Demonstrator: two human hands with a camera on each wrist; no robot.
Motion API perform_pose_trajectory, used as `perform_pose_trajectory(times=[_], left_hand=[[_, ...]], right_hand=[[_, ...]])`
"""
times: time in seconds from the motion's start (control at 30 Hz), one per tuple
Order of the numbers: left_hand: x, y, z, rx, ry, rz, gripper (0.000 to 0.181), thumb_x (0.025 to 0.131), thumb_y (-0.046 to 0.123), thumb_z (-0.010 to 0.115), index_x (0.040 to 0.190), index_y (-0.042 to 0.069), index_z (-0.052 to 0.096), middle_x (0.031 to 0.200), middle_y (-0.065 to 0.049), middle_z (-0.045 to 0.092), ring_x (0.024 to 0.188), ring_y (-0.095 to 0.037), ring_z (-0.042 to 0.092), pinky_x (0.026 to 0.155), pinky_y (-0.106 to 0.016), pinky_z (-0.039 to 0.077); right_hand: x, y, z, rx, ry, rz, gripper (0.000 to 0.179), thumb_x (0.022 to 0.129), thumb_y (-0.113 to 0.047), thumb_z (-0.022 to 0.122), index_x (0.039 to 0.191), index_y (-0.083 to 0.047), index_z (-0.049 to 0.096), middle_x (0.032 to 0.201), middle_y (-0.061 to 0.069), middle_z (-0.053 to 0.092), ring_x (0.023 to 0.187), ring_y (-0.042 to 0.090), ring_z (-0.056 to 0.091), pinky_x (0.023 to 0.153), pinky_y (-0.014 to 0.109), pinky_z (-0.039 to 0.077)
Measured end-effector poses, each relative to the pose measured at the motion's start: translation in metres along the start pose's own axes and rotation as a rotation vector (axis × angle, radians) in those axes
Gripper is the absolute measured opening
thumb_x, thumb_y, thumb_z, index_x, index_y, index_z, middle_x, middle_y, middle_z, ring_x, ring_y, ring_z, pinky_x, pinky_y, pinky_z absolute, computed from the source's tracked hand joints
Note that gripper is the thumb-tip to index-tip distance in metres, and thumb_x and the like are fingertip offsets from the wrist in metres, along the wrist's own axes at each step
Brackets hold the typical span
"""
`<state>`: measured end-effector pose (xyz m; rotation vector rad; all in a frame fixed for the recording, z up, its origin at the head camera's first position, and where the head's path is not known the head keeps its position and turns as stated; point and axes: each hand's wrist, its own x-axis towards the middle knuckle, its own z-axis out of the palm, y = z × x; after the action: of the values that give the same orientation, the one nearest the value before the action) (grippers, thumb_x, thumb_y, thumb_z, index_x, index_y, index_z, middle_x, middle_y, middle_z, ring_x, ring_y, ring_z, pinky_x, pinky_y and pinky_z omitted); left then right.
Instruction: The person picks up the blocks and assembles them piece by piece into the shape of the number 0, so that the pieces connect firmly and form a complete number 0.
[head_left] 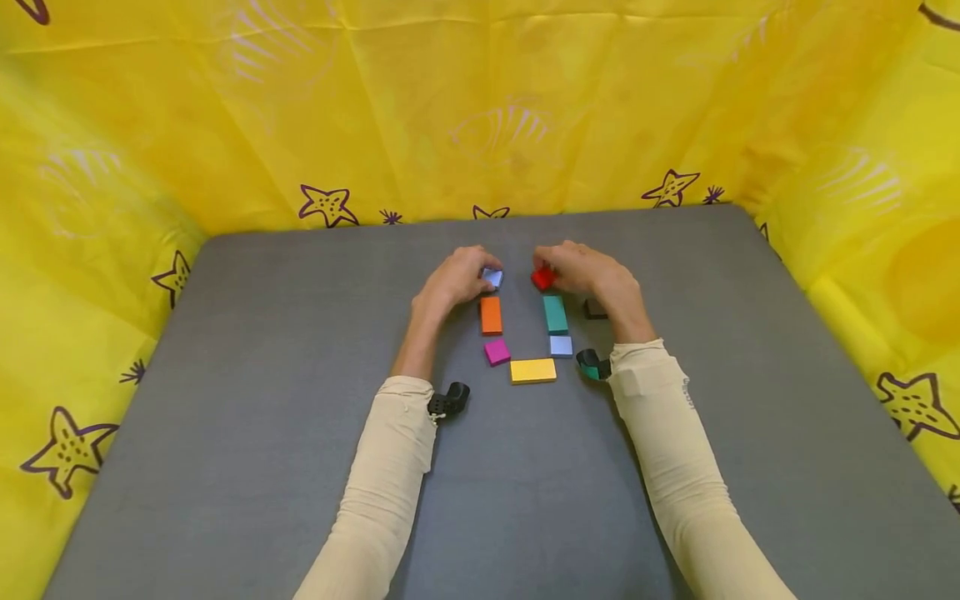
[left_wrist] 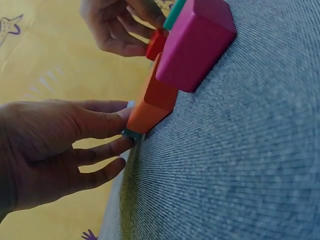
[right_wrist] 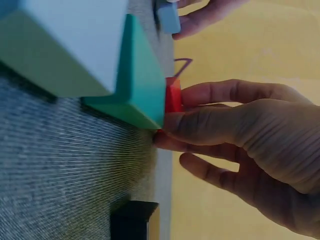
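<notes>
At the far end of a column of blocks, my left hand (head_left: 454,277) pinches a light blue block (head_left: 492,278) between thumb and fingers. Across from it, my right hand (head_left: 588,271) grips a small red block (head_left: 543,277), also seen tilted in the head view. Just nearer than the light blue block lies an orange block (head_left: 491,316), then a magenta block (head_left: 497,352). Nearer than the red one come a teal block (head_left: 555,315) and a second light blue block (head_left: 561,347). A yellow block (head_left: 533,372) lies crosswise at the near end. The orange block partly hides the left-held block in the left wrist view.
A black block (head_left: 596,309) sits beside the teal block, partly under the right wrist. All of this lies on a grey tabletop (head_left: 262,417). Yellow patterned cloth (head_left: 420,108) stands behind and along both sides.
</notes>
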<state>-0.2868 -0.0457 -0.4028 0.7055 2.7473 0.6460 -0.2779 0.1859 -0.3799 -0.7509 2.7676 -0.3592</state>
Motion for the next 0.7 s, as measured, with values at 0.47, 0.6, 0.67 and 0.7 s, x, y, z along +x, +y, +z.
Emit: perform_pose_trajectory(times=[0.47,0.6,0.67,0.7], left_hand=[[0.0017,0.0050,0.0047,-0.017,0.012,-0.028,0.032,0.101,0.013,0.068,0.132,0.005,0.072,0.134,-0.016,0.067,0.125,-0.031,0.061,0.113,-0.044,0.049],[0.0018,0.0059,0.0051,-0.018,0.010,-0.035,0.032,0.101,0.014,0.069,0.131,0.005,0.072,0.134,-0.015,0.067,0.123,-0.030,0.062,0.112,-0.043,0.050],[0.0021,0.0063,0.0055,-0.022,0.005,-0.041,0.032,0.101,0.014,0.069,0.131,0.005,0.072,0.134,-0.015,0.067,0.123,-0.030,0.061,0.112,-0.042,0.050],[0.0021,0.0065,0.0057,-0.023,0.000,-0.043,0.032,0.101,0.015,0.070,0.131,0.005,0.072,0.134,-0.015,0.067,0.123,-0.030,0.061,0.112,-0.042,0.050]], right_hand=[[0.0003,-0.0005,0.0026,-0.073,-0.042,-0.038,0.022,0.095,-0.006,0.074,0.117,-0.006,0.068,0.116,0.015,0.068,0.108,0.033,0.061,0.100,0.049,0.052],[0.0004,-0.0004,0.0033,-0.097,-0.030,-0.057,0.022,0.094,-0.002,0.073,0.115,-0.009,0.068,0.114,0.013,0.068,0.106,0.033,0.062,0.099,0.049,0.052],[0.0001,-0.0002,0.0034,-0.101,-0.028,-0.063,0.023,0.094,-0.002,0.073,0.115,-0.009,0.069,0.115,0.013,0.069,0.107,0.033,0.062,0.100,0.050,0.052],[-0.0003,-0.0001,0.0034,-0.104,-0.030,-0.064,0.023,0.094,-0.002,0.073,0.116,-0.010,0.069,0.115,0.013,0.069,0.107,0.033,0.062,0.101,0.050,0.052]])
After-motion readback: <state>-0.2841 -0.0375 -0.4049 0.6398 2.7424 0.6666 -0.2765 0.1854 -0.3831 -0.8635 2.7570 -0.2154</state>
